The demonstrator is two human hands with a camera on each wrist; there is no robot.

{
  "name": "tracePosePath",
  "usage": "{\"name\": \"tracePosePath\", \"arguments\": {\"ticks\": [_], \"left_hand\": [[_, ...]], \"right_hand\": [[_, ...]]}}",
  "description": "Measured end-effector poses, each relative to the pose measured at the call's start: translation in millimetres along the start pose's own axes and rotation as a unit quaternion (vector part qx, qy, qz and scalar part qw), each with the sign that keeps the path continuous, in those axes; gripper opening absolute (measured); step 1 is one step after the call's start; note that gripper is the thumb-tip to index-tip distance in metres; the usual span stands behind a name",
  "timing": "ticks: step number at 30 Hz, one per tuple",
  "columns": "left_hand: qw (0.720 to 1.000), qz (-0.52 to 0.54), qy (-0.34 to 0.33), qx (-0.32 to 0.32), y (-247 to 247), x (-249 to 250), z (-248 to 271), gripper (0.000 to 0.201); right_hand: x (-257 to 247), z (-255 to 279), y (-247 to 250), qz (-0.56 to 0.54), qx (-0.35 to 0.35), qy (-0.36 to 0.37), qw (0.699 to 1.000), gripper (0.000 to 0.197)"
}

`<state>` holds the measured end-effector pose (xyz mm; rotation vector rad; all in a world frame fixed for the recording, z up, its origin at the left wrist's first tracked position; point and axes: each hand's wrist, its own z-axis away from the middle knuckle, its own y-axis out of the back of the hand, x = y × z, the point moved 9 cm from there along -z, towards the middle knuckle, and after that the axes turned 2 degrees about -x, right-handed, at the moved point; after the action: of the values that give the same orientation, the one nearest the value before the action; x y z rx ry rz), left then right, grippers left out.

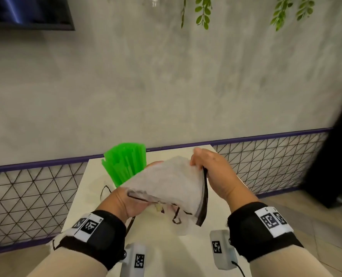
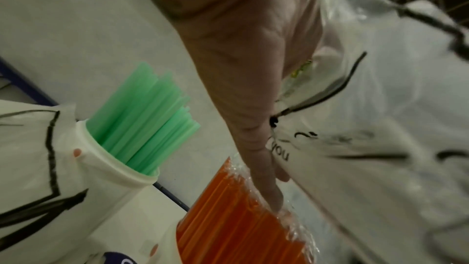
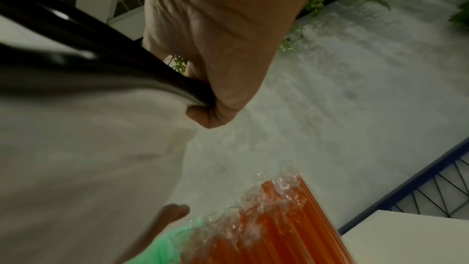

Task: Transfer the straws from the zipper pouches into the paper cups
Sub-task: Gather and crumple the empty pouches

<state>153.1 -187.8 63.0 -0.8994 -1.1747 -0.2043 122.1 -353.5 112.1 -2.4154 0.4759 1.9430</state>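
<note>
While both hands hold it above the bench (image 1: 82,198), the frosted zipper pouch (image 1: 166,182) hangs tilted. Right hand (image 1: 212,168) pinches its black zipper edge (image 1: 204,196) at 2 o'clock; left hand (image 1: 126,202) grips the 8 o'clock corner, fingers reaching the wrapped orange straws (image 2: 228,218). Green straws (image 1: 126,162) stand in a paper cup (image 2: 119,168) at 11 o'clock, behind the pouch.

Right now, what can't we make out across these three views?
- Head: orange straws hidden behind the pouch both hands hold.
- Left wrist: second cup cut off by the bottom edge.
- Right wrist: pouch blurred; green straws mostly cut off.
- Whether this pouch is empty: not visible anywhere.
</note>
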Motion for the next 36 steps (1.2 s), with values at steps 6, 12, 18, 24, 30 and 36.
{"name": "tracePosePath", "arguments": {"ticks": [6, 12, 18, 24, 30, 36], "left_hand": [[0.981, -0.174, 0.043, 0.078, 1.6, -18.0, -10.3, 0.120], [0.983, -0.116, -0.042, 0.133, 6.1, -1.5, -15.6, 0.067], [0.979, -0.066, -0.081, 0.173, 29.6, 7.5, -22.8, 0.059], [0.874, -0.283, -0.230, 0.320, -5.5, 31.9, -12.6, 0.035], [0.817, -0.395, -0.398, 0.132, -77.8, 49.3, 2.9, 0.028], [0.716, -0.629, -0.304, 0.012, -59.0, -16.2, 21.1, 0.071]], "right_hand": [[-17.6, -10.1, -2.1, 0.243, 0.043, 0.036, 0.968, 0.032], [16.6, -11.7, 0.7, 0.049, 0.027, -0.087, 0.995, 0.071], [35.6, -11.2, -1.1, 0.022, -0.035, -0.126, 0.991, 0.033], [-20.7, -1.4, -8.5, 0.148, 0.171, -0.010, 0.974, 0.009], [-40.8, 10.9, -55.8, 0.040, 0.079, 0.030, 0.996, 0.058], [-26.3, 1.5, -42.9, 0.106, 0.102, 0.019, 0.989, 0.029]]}}
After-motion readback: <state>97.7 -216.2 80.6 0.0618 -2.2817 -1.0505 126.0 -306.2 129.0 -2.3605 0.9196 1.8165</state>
